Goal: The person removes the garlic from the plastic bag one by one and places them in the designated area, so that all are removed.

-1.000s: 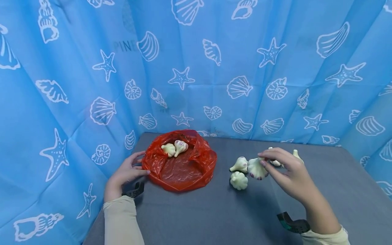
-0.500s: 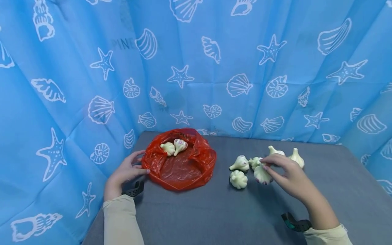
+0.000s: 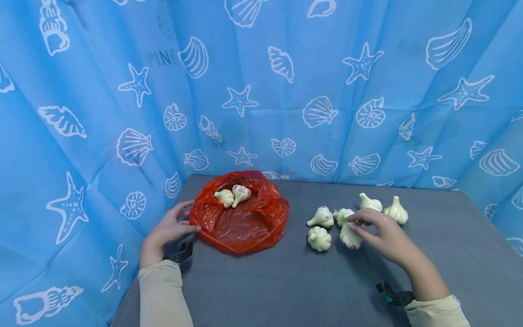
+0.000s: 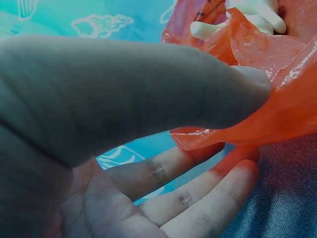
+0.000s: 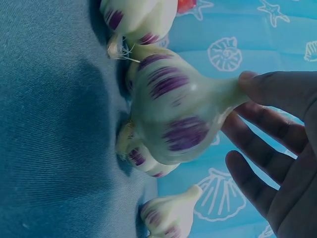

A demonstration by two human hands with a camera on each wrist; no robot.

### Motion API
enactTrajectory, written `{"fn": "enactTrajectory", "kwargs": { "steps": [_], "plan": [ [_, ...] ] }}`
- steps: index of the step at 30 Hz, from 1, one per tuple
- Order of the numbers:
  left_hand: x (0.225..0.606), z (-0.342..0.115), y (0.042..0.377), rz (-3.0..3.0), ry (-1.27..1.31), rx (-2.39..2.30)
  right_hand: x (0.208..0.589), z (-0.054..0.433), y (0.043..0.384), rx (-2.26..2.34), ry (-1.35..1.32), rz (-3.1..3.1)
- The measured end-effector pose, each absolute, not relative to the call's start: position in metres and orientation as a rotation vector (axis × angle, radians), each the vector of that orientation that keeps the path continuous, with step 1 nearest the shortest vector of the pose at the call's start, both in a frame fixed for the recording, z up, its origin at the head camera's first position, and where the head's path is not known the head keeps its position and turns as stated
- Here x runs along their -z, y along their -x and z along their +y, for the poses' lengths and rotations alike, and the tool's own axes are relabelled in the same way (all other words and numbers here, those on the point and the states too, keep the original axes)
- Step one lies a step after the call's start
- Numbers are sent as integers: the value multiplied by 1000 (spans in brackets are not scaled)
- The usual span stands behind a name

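My right hand point(image 3: 377, 234) pinches a garlic bulb point(image 5: 171, 106) by its stem between thumb and fingers. This bulb point(image 3: 350, 236), pale with purple streaks, hangs tilted close over the grey cloth, overlapping another garlic bulb point(image 3: 342, 217) behind it. On the left, my left hand point(image 3: 169, 229) rests against the side of a red plastic bag point(image 3: 241, 247). In the left wrist view, its thumb point(image 4: 228, 94) touches the red film, and the fingertips point(image 4: 245, 171) lie behind it, well apart from the thumb. Two garlic bulbs point(image 3: 241, 195) lie inside the wide-mouthed bag.
Left of the held bulb lie two more bulbs, one on its side point(image 3: 321, 217) and one facing up point(image 3: 319, 239). Behind the right hand are two others, one tilted point(image 3: 369, 203) and one upright point(image 3: 396, 211). A blue shell-print curtain point(image 3: 261, 122) borders the grey-covered table point(image 3: 265, 290).
My right hand has shifted slightly right and nearer to me, lowering the pinched garlic bulb and uncovering the bulbs behind it. The left hand and the bag stay in place.
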State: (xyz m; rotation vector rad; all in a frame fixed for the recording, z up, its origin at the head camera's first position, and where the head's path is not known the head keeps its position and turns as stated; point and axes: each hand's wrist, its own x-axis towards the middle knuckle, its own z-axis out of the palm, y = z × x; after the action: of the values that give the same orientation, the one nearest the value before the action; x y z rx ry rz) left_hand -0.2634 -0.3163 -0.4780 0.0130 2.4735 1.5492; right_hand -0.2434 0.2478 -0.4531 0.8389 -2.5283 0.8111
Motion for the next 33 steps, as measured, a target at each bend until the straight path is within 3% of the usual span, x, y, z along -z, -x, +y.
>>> {"fn": "enactTrajectory", "kwargs": {
  "steps": [33],
  "plan": [
    [478, -316, 262, 2469, 0, -1547, 464, 242, 247, -904, -951, -2546]
  ]
}}
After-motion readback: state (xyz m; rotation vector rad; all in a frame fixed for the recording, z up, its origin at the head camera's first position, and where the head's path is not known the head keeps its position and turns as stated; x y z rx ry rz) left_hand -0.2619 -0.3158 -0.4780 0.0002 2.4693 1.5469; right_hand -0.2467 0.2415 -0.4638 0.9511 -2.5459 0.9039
